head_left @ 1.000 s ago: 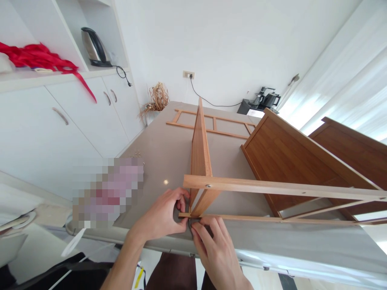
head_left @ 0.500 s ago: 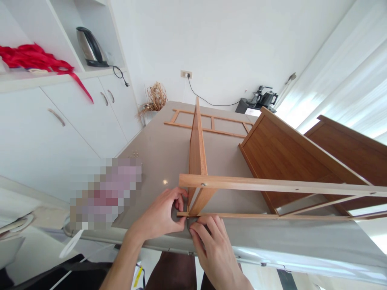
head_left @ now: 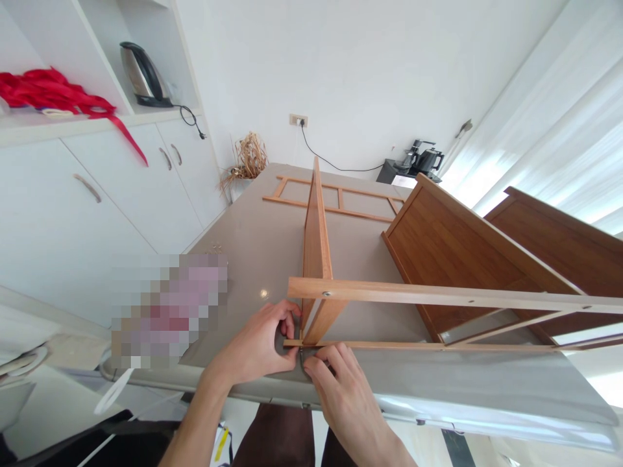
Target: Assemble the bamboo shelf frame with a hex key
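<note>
Rails (head_left: 413,292) of pale wood run from the centre of the frame to its right edge, one above the other, both meeting the end of an upright board (head_left: 318,240) at the centre. Below that joint, the left hand (head_left: 257,347) pinches the tip of the lower rail (head_left: 384,346), thumb on the near side and curled fingers on the far side. The right hand (head_left: 343,383), lower centre, has its grip pressed together on a thin metal key (head_left: 302,358), which reaches up to the lower rail at the joint; the key is partly hidden by the fingertips. A screw head (head_left: 326,294) shows in the upper rail, just above the joint. All this stands on a grey desk (head_left: 243,259). Beyond the board, a ladder-like frame (head_left: 340,198) lies flat across the upper middle. Two broad panels (head_left: 457,246) lean at the right, meeting the rails. At left on the desk is a pinkish bundle (head_left: 189,298), blurred into squares, with small bits (head_left: 215,247) near its top. Red ribbon (head_left: 53,91) and a kettle (head_left: 143,74) occupy the upper left, above cupboard doors (head_left: 43,207); a white curtain (head_left: 549,110) hangs at upper right.
</note>
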`<state>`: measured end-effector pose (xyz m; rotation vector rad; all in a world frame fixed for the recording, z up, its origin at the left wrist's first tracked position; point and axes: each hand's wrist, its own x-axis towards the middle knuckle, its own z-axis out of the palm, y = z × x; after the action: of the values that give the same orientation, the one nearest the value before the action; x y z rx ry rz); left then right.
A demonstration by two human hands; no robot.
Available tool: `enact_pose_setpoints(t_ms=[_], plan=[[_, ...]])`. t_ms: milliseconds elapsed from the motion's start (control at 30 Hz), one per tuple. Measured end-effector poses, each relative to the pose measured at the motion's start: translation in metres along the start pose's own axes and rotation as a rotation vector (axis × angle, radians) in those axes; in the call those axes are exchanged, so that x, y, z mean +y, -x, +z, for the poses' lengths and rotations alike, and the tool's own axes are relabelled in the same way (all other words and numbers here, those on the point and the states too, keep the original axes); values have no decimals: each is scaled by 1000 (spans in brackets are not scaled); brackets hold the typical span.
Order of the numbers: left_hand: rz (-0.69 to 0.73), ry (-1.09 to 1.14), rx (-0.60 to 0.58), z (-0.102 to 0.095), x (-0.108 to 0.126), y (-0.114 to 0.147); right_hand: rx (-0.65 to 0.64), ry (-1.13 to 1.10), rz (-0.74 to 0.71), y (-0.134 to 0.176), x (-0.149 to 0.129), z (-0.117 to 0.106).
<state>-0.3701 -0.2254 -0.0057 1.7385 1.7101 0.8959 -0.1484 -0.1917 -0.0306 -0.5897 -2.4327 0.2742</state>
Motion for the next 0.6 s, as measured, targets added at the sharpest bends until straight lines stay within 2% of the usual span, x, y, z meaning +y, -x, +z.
enact_pose_setpoints(t_ms=[433,600], plan=[[-8,7,8,1,-1,0,34,28,-23,-6,-6,0],[-3,-18,6,1,-1,0,103,57,-31,-6,-7,6]])
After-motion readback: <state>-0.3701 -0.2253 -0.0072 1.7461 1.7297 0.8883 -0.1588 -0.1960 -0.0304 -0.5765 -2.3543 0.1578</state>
